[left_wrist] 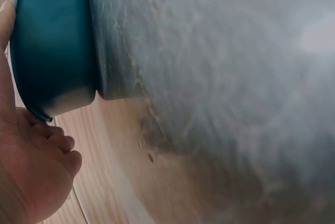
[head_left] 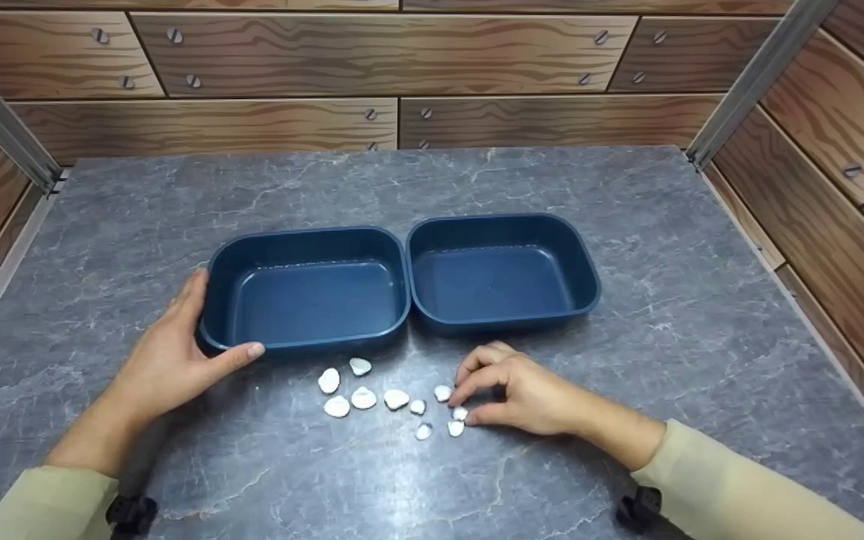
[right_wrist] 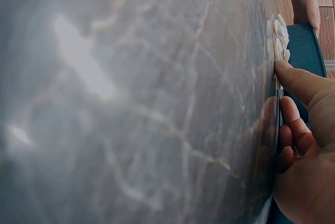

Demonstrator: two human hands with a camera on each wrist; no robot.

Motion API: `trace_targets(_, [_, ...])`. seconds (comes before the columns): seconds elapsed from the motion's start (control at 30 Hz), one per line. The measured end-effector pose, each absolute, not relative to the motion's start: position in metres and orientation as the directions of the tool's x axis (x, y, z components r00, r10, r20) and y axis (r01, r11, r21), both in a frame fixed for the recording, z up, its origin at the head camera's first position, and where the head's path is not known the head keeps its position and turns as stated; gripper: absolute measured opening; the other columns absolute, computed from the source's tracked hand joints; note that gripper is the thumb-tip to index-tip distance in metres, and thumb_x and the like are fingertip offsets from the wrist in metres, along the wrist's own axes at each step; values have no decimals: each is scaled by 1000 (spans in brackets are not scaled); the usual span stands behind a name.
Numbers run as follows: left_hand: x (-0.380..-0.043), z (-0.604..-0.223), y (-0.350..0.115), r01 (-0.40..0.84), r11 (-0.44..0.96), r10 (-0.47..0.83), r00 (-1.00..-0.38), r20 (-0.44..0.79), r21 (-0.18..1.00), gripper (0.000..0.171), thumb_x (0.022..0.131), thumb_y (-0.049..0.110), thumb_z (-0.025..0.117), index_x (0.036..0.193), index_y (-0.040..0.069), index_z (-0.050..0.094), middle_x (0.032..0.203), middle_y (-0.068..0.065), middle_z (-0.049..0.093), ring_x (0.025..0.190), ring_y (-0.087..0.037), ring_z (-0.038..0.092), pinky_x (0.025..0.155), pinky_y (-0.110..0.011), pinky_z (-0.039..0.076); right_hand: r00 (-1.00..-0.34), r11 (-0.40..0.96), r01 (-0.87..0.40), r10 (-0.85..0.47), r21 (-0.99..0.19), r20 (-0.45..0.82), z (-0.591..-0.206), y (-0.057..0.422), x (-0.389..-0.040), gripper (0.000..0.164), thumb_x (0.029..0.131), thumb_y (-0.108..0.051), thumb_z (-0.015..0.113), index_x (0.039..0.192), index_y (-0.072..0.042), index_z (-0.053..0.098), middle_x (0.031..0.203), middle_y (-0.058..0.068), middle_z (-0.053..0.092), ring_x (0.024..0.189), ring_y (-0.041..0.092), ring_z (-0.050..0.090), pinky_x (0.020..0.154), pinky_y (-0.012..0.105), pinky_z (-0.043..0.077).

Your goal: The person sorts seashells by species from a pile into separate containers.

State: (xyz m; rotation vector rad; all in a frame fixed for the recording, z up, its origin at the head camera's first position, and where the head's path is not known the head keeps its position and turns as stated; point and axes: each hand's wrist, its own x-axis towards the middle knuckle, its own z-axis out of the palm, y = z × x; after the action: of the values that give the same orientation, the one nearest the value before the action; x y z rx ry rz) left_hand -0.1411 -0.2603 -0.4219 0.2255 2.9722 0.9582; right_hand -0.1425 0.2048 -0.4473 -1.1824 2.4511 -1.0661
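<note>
Two dark blue rectangular containers stand side by side with rims touching, a left container (head_left: 304,343) and a right container (head_left: 503,324). My left hand (head_left: 169,360) holds the left container's near-left corner, thumb along the front wall and fingers against the left side. Part of that container's wall (left_wrist: 52,35) fills the left wrist view's edge. In front of the containers lie several small white seashells (head_left: 363,397), larger ones to the left, smaller ones to the right. My right hand (head_left: 529,394) is low over the small shells, thumb and index fingertips apart beside a small shell (head_left: 460,413).
A grey marbled tabletop (head_left: 642,225) carries everything. Wood-patterned panels (head_left: 387,52) rise behind and at both sides, with metal posts (head_left: 762,82) at the back corners. Dark wrist straps (head_left: 638,508) show below the sleeves (head_left: 739,480).
</note>
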Motion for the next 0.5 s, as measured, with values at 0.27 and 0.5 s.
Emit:
trace_targets(0.27, [-141, -422, -260, 130, 805, 141, -990, 27, 579, 127, 89, 62, 79, 170, 2, 3, 174, -27, 8, 157, -52, 16, 119, -74, 23, -652, 416, -598, -750, -685, 113, -448, 205, -142, 21, 90, -24, 87, 110, -29, 84, 119, -11, 68, 116, 17, 56, 102, 39, 44])
trace_targets(0.5, [-141, -421, -259, 124, 808, 136, -990, 22, 575, 127, 89, 63, 79, 170, 1, 4, 174, -28, 8, 157, -52, 16, 119, -74, 23, -658, 425, -585, -747, -691, 97, -447, 204, -142, 21, 89, -22, 87, 109, -28, 83, 119, -12, 68, 115, 15, 55, 102, 40, 44])
